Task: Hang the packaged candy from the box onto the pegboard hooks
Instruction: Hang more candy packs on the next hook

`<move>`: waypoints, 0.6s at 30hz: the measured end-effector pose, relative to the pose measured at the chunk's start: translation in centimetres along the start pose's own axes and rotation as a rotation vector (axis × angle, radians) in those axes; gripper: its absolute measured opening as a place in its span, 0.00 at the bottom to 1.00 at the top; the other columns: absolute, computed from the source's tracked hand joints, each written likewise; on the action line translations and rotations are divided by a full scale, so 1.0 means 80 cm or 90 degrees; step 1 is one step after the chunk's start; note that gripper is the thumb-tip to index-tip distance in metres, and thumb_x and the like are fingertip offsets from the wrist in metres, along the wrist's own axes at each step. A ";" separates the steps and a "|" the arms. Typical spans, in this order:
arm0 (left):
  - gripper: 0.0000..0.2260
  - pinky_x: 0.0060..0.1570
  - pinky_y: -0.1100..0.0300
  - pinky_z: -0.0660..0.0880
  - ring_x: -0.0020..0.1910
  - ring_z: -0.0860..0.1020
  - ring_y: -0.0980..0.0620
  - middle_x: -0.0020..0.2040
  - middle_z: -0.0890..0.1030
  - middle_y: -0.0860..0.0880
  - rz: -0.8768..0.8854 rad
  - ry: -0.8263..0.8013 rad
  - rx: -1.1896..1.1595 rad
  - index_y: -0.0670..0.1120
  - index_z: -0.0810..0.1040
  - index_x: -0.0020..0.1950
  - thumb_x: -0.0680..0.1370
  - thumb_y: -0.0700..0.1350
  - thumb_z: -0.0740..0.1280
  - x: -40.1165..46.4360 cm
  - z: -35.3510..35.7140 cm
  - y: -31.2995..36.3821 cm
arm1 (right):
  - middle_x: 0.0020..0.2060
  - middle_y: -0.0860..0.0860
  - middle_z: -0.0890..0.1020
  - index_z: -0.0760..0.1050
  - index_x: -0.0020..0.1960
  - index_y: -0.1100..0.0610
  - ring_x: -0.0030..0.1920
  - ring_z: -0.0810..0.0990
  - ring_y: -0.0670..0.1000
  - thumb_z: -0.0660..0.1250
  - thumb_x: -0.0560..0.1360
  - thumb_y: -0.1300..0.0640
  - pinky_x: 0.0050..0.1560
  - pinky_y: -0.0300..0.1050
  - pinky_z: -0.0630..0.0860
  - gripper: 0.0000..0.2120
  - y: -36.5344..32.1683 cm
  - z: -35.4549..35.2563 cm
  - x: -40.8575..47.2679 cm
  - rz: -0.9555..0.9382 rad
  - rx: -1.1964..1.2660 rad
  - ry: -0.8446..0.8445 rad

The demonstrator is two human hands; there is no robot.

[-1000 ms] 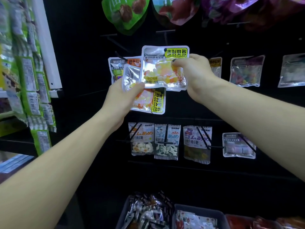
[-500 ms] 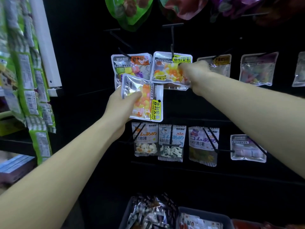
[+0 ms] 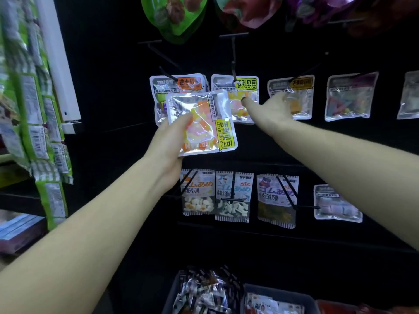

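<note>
- Strips of green packets (image 3: 34,114) hang at the far left, beside a white post (image 3: 59,71); they take no part in this step.
- Left hand (image 3: 172,137) holds a jelly-bean candy packet (image 3: 203,123), thumb on the front and the fingers hidden behind it, so it is a pinch across the left part of the bag.
- This packet lies turned on its side: the yellow label runs down the right edge, so the header end, where I judge the hang hole to be, points to the right, toward the other hand. The hole itself is not visible.
- Above and just to the right, the middle hook (image 3: 233,62) already carries one hung packet (image 3: 235,96) of the same kind, touching the held one at its edge.
- Right hand (image 3: 272,108) is spread, the fingers relaxed and holding nothing, just beside the hung packet's lower right part.
- I judge that the right hand is nearer to the header and to the hook, so the packet should be turned upright first.
- Box (image 3: 204,293) with more wrapped candy stands at the bottom, well below both hands.
</note>
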State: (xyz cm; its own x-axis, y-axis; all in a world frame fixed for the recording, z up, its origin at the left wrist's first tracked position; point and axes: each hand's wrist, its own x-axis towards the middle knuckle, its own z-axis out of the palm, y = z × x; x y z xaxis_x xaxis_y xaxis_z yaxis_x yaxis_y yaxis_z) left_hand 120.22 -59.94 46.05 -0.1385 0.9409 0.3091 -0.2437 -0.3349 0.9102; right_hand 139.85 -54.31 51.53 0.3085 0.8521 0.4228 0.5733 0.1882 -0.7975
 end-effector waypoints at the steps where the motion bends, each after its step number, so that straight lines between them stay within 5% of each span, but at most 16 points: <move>1: 0.07 0.69 0.43 0.75 0.57 0.86 0.46 0.48 0.89 0.53 -0.011 0.006 -0.026 0.51 0.80 0.58 0.82 0.51 0.69 -0.002 0.004 0.001 | 0.69 0.59 0.73 0.62 0.75 0.61 0.63 0.77 0.61 0.64 0.78 0.36 0.57 0.51 0.73 0.37 0.002 -0.003 -0.008 -0.013 0.010 -0.013; 6: 0.18 0.49 0.56 0.84 0.57 0.86 0.48 0.61 0.86 0.47 -0.051 -0.015 -0.137 0.47 0.72 0.75 0.85 0.49 0.63 -0.005 0.022 0.004 | 0.50 0.55 0.87 0.78 0.55 0.55 0.51 0.87 0.55 0.62 0.82 0.39 0.56 0.51 0.83 0.20 0.000 -0.023 -0.075 0.028 0.277 -0.325; 8: 0.18 0.47 0.57 0.85 0.56 0.86 0.48 0.60 0.86 0.45 -0.061 -0.017 -0.151 0.45 0.71 0.76 0.87 0.48 0.61 -0.009 0.028 0.004 | 0.54 0.54 0.87 0.80 0.59 0.55 0.52 0.88 0.55 0.68 0.81 0.48 0.57 0.50 0.84 0.12 -0.001 -0.028 -0.096 0.007 0.324 -0.391; 12: 0.16 0.56 0.54 0.83 0.55 0.86 0.50 0.58 0.87 0.47 -0.033 -0.042 -0.100 0.45 0.76 0.71 0.84 0.45 0.65 -0.021 0.035 0.007 | 0.56 0.61 0.86 0.78 0.59 0.61 0.53 0.88 0.59 0.69 0.79 0.64 0.49 0.47 0.86 0.09 -0.004 -0.033 -0.094 0.023 0.383 -0.297; 15: 0.13 0.51 0.58 0.80 0.53 0.85 0.52 0.52 0.88 0.51 -0.008 -0.002 -0.051 0.46 0.80 0.64 0.79 0.41 0.72 -0.026 0.029 0.013 | 0.55 0.60 0.87 0.77 0.59 0.60 0.49 0.89 0.57 0.67 0.79 0.66 0.43 0.47 0.86 0.09 -0.012 -0.048 -0.082 0.005 0.403 -0.245; 18: 0.20 0.51 0.57 0.79 0.57 0.84 0.51 0.55 0.86 0.49 0.010 0.035 -0.011 0.44 0.77 0.68 0.77 0.42 0.75 -0.025 0.024 0.014 | 0.52 0.57 0.88 0.78 0.60 0.61 0.48 0.89 0.53 0.66 0.81 0.63 0.42 0.46 0.83 0.09 -0.018 -0.062 -0.075 -0.027 0.364 -0.213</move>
State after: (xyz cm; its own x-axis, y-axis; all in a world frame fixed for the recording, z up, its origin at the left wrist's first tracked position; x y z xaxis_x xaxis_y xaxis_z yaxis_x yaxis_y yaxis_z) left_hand 122.06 -62.09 46.98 -0.1946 0.9315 0.3072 -0.2578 -0.3508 0.9003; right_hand 140.90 -62.10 52.28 -0.0103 0.9266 0.3758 0.0579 0.3758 -0.9249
